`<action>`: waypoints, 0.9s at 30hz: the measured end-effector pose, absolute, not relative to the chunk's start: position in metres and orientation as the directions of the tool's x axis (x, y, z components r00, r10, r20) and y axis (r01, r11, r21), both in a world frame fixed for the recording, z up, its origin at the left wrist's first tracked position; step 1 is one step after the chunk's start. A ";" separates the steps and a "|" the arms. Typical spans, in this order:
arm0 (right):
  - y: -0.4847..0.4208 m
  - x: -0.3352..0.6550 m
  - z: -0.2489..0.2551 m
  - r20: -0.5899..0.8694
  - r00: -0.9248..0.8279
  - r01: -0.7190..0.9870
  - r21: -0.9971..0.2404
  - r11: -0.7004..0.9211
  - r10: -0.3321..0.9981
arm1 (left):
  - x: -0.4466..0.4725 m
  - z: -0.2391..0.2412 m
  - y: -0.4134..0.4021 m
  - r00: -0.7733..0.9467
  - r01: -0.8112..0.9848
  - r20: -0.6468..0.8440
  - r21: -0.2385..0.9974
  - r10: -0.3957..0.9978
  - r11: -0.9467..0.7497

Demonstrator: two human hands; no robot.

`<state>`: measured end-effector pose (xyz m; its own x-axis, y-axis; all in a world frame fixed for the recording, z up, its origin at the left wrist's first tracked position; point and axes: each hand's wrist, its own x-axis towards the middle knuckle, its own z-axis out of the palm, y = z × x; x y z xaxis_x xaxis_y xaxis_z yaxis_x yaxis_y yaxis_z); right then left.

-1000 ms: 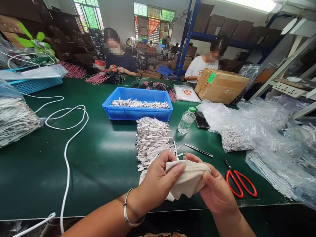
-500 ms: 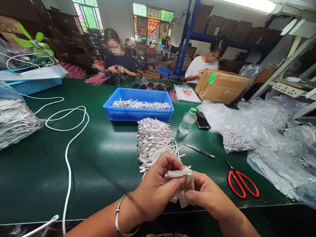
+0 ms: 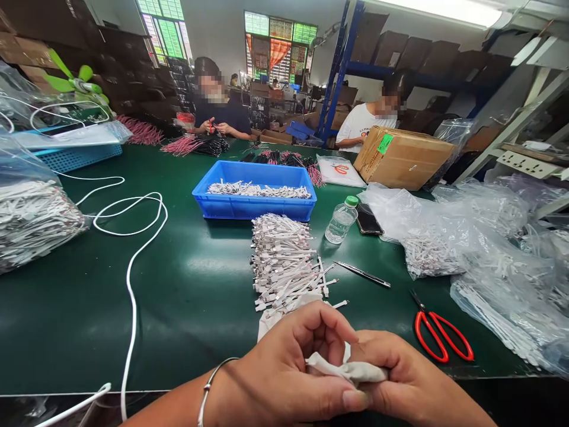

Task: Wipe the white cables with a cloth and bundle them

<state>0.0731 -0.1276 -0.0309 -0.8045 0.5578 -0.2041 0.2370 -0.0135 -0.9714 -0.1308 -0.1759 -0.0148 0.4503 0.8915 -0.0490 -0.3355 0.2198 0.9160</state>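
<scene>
Both hands are together at the table's front edge, closed on a crumpled off-white cloth. My left hand, with a metal bangle at the wrist, curls its fingers around the cloth, thumb pressed along it. My right hand pinches the cloth's other end. Just beyond them lies a pile of short white USB cables with metal plugs. Another piece of pale cloth shows at the pile's near end, partly behind my left hand.
A blue bin of white cables stands behind the pile. To the right are a water bottle, a phone, a knife, red-handled scissors and bagged cables. A white cord loops on the left. Two people sit opposite.
My hands have come lower and nearer, with the cloth turned and bunched between them. The pale cloth at the pile's near end shows more now. The view has shifted slightly.
</scene>
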 end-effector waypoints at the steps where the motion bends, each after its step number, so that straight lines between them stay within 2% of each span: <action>1: -0.127 0.075 -0.031 -0.178 -0.807 0.218 -0.976 0.004 0.564 | -0.131 -0.015 -0.177 0.445 -0.327 -0.046 0.921 0.895 0.210; 5: -0.126 0.089 -0.040 -0.005 -0.752 0.017 -1.000 0.011 0.659 | -0.126 -0.017 -0.179 0.305 -0.317 -0.025 0.940 0.952 0.126; 8: -0.131 0.089 -0.052 0.110 -0.624 -0.238 -0.970 -0.055 0.773 | -0.119 -0.025 -0.177 0.190 -0.262 -0.007 0.963 0.982 0.058; 11: -0.135 0.071 -0.057 0.082 -0.508 -0.440 -0.880 -0.176 0.857 | -0.110 -0.038 -0.170 0.096 -0.087 0.043 0.996 0.994 -0.035; 13: -0.129 0.056 -0.055 0.024 -0.479 -0.460 -0.858 -0.227 0.877 | -0.107 -0.046 -0.166 0.077 0.045 0.073 0.996 0.994 -0.076; 15: -0.109 0.045 -0.050 0.039 -0.398 -0.394 -0.909 -0.133 0.916 | -0.108 -0.053 -0.165 0.082 0.179 0.089 0.979 0.993 -0.102; 16: -0.094 0.043 -0.047 0.090 -0.303 -0.310 -0.951 -0.009 0.949 | -0.112 -0.057 -0.167 0.085 0.245 0.107 0.961 0.991 -0.124; 17: -0.076 0.042 -0.045 0.172 -0.190 -0.154 -0.978 0.144 0.967 | -0.118 -0.060 -0.169 0.082 0.309 0.133 0.939 0.988 -0.152; 18: -0.055 0.043 -0.044 0.316 -0.067 0.117 -0.939 0.322 0.946 | -0.125 -0.064 -0.173 0.071 0.369 0.169 0.911 0.983 -0.183; 19: -0.032 0.046 -0.043 0.494 0.007 0.421 -0.790 0.446 0.869 | -0.134 -0.068 -0.177 0.056 0.425 0.212 0.879 0.976 -0.216; 20: -0.008 0.049 -0.043 0.559 0.024 0.510 -0.720 0.470 0.829 | -0.145 -0.074 -0.183 0.034 0.480 0.256 0.844 0.966 -0.240; 23: 0.056 0.055 -0.041 0.645 -0.046 0.642 -0.566 0.517 0.763 | -0.175 -0.093 -0.200 -0.051 0.639 0.351 0.731 0.935 -0.239; 27: 0.104 0.047 -0.039 0.656 -0.206 0.745 -0.376 0.551 0.726 | -0.195 -0.113 -0.217 -0.096 0.750 0.345 0.641 0.934 -0.161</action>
